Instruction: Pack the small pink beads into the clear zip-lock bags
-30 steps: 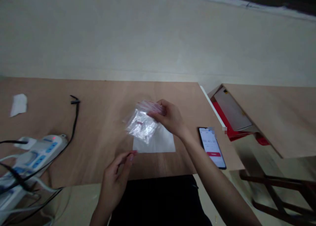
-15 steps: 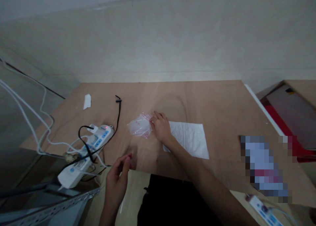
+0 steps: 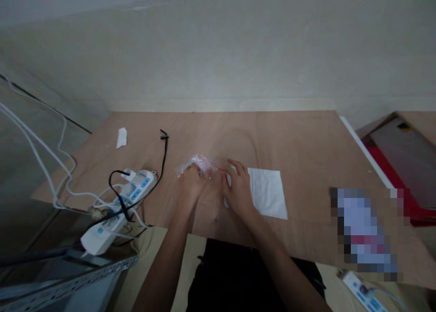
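A crumpled clear plastic bag (image 3: 201,160) with pink-red lines lies on the wooden tabletop, stretched between my two hands. My left hand (image 3: 191,181) is on its near left side, with the fingers curled onto the plastic. At the bag's right end, my right hand (image 3: 237,185) has its thumb and forefinger at the pink-lined edge, while its other fingers reach out above the table. Beneath and beside the right hand is a flat white sheet (image 3: 267,191), partly covered by that hand and wrist. What the bag contains, if anything, cannot be made out.
On the left, a white power strip (image 3: 134,191) carries several plugs and tangled cords. A black cable (image 3: 165,151) runs up the tabletop (image 3: 289,139) near a white scrap (image 3: 121,138). A pixelated object (image 3: 363,232) lies on the right. Another power strip (image 3: 363,289) is below it.
My left hand has moved forward and right from the table's near edge onto the bag. My right hand has shifted slightly right, and the bag's pink-lined edge is drawn out toward it.
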### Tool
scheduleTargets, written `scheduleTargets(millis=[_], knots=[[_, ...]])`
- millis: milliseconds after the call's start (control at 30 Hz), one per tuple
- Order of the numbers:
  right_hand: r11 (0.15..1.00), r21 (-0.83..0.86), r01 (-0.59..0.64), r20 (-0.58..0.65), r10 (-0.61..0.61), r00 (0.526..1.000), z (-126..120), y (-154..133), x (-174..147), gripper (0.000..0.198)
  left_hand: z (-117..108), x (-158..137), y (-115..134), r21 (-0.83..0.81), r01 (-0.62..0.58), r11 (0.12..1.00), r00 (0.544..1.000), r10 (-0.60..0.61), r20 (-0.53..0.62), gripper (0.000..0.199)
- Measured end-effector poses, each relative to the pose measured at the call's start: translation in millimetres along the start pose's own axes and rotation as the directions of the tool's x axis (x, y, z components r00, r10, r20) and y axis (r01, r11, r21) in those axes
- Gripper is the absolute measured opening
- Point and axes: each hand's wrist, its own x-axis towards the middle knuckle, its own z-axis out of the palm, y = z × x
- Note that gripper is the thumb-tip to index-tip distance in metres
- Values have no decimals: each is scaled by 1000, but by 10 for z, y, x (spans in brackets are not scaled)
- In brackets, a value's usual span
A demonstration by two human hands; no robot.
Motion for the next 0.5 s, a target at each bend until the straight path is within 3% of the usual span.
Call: scheduleTargets(millis=[100, 233, 400, 500], knots=[[998, 61, -7, -67, 11, 998, -120, 47, -151, 23, 22, 67, 0, 5, -5, 1000, 998, 5, 61, 28], [989, 150, -20, -91, 34, 995, -171, 48, -240, 23, -170, 27, -49, -68, -21, 997, 994, 28, 108, 27], [951, 309, 3, -25, 5, 1000, -268, -181, -253, 22, -491, -349, 38, -241, 15, 970, 997, 3, 73, 32], [892, 452, 2, 22, -13, 1000, -410, -353, -263, 20, -507, -661, 216, -650, 102, 753, 995, -73, 71, 26]])
